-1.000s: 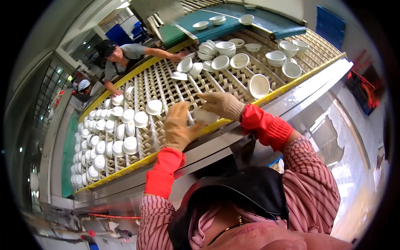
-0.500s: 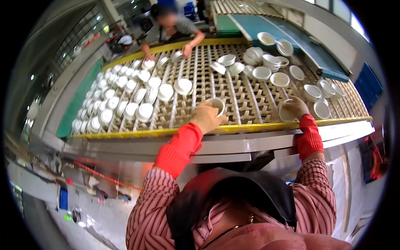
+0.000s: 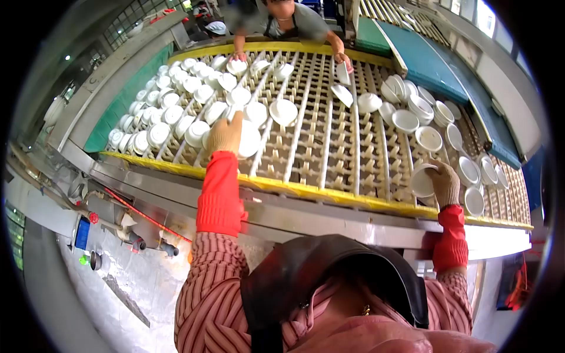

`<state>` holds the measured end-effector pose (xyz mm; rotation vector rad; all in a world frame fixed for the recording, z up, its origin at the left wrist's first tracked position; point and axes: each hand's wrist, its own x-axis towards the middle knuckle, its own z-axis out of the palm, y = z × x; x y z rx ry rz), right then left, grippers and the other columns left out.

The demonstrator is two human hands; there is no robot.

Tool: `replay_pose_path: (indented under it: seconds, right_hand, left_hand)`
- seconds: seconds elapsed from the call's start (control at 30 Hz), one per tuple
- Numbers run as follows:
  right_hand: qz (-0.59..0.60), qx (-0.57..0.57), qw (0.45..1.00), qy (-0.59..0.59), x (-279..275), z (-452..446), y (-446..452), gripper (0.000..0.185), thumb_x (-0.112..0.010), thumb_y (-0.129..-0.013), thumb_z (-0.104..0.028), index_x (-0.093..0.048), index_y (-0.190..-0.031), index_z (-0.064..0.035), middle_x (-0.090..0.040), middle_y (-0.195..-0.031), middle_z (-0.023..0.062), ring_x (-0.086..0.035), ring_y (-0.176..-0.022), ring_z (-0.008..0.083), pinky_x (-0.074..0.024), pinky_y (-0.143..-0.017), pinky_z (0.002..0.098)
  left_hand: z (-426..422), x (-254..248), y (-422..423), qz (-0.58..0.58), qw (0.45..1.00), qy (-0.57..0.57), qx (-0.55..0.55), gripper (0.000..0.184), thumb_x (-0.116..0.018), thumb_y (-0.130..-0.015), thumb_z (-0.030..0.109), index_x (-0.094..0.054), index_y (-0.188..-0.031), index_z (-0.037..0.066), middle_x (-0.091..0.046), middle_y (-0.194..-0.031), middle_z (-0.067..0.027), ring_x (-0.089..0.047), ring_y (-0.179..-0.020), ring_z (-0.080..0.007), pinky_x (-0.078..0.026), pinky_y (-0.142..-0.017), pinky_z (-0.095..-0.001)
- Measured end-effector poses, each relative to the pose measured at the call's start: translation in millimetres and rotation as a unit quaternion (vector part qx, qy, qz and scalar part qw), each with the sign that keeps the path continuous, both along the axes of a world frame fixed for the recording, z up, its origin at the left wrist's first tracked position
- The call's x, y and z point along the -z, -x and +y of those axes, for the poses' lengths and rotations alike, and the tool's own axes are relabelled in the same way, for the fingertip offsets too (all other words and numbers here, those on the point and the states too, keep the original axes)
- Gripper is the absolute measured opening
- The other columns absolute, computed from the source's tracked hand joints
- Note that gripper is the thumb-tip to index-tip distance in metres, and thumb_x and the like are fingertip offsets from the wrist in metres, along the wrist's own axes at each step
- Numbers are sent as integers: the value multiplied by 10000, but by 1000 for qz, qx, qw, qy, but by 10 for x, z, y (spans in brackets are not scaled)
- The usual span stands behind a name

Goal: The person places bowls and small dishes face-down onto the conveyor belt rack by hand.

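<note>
Both my hands wear tan gloves with red cuffs. My left hand (image 3: 226, 134) is at the near side of the rack, closed against the edge of an upside-down white bowl (image 3: 249, 141); its fingertips are partly hidden among neighbouring bowls. At the right, my right hand (image 3: 445, 183) grips the rim of another white bowl (image 3: 422, 181), tilted with its hollow side showing. Several upside-down bowls (image 3: 159, 135) fill the left part of the pegged conveyor rack (image 3: 306, 150). Loose bowls (image 3: 428, 139) lie jumbled on the right part.
Across the rack a co-worker (image 3: 294, 26) has one hand on a bowl at the left and the other on a tilted bowl (image 3: 343, 73). A yellow edge bar (image 3: 329, 194) runs along the near side. A teal belt (image 3: 424, 65) stands at the back right.
My left hand has moved left with its bowl, which is now upside down among the others. My right hand has lifted and tilted its bowl. The co-worker's hand has reached a bowl further right.
</note>
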<state>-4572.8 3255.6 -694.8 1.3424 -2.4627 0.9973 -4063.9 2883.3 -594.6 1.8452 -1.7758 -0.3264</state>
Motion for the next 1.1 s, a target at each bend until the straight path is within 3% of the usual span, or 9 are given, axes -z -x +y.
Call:
replay_pose_path:
  seconds: [0.07,0.17,0.3,0.53,0.63,0.77,0.83,0.93,1.1]
  right_hand:
    - [32,-41,998,42,-238,-309,-112,419,-825,-913,-217,-814,-1327,-152,-820,-1143,170,-798,-1028,320,-616,-918,423]
    - [-12,-115,981,153,-885,-909,-651,450,-795,-921,-95,-795,-1369,-140,-822,-1154,175,-805,-1034,287,-628,-906,415]
    - [22,-337,868,365,-1099,-2054,-1243,633,-810,-916,8,-704,-1503,-200,-806,-1264,131,-804,-1055,238,-674,-878,371]
    - [99,-398,911,42,-699,-2272,-1501,554,-831,-951,-253,-670,-1475,-173,-787,-1018,152,-771,-901,365,-622,-760,491]
    - [80,-237,963,96,-508,-2172,-994,500,-800,-974,-292,-658,-1437,-168,-777,-939,158,-762,-835,368,-592,-741,515]
    - [52,-75,990,107,-465,-2007,-104,435,-772,-1024,-397,-673,-1355,-134,-803,-964,128,-786,-859,330,-619,-780,483]
    - [-17,76,997,0,-408,-2053,551,678,-746,-1015,-569,-605,-1518,-137,-777,-1261,175,-771,-1120,328,-608,-984,454]
    - [-124,173,977,-2,-348,-2000,1335,986,-706,-1006,-690,-481,-1625,44,-589,-1591,293,-614,-1456,383,-471,-1239,399]
    - [-215,185,959,8,100,-2273,1945,814,-764,-974,-573,-642,-1490,46,-735,-1399,259,-734,-1261,371,-544,-1122,409]
  left_hand:
    - [-32,84,-174,-270,961,37,40,677,-629,-994,693,-834,-1116,58,-820,-1101,-210,-763,-1135,-386,-540,-1038,-504]
    - [-144,324,-132,-359,920,60,144,564,-584,-1061,588,-841,-1041,86,-825,-1023,-185,-766,-1061,-368,-471,-1094,-513]
    - [-175,405,-16,-299,940,70,152,534,-595,-1059,543,-825,-993,67,-806,-982,-204,-751,-1012,-411,-523,-994,-537]
    - [-1,279,28,-11,980,78,180,491,-642,-1033,498,-725,-949,21,-733,-949,-278,-678,-947,-507,-495,-829,-577]
    - [27,485,257,-23,917,213,338,398,-708,-1019,405,-770,-1062,14,-762,-976,-243,-704,-959,-474,-521,-832,-563]
    - [139,706,461,-305,833,172,428,489,-704,-1007,445,-753,-1190,-6,-773,-1018,-181,-666,-1092,-393,-495,-1020,-498]
    - [191,698,521,-378,827,124,397,515,-707,-1005,462,-740,-1201,-14,-776,-1027,-175,-657,-1123,-383,-487,-1041,-489]
    - [240,613,576,-380,838,80,383,529,-711,-1006,478,-738,-1185,-19,-779,-1040,-167,-670,-1081,-384,-495,-1034,-490]
    - [363,549,797,-254,884,189,343,529,-795,-955,383,-738,-1258,-47,-766,-1063,-189,-682,-1002,-391,-508,-1030,-490]
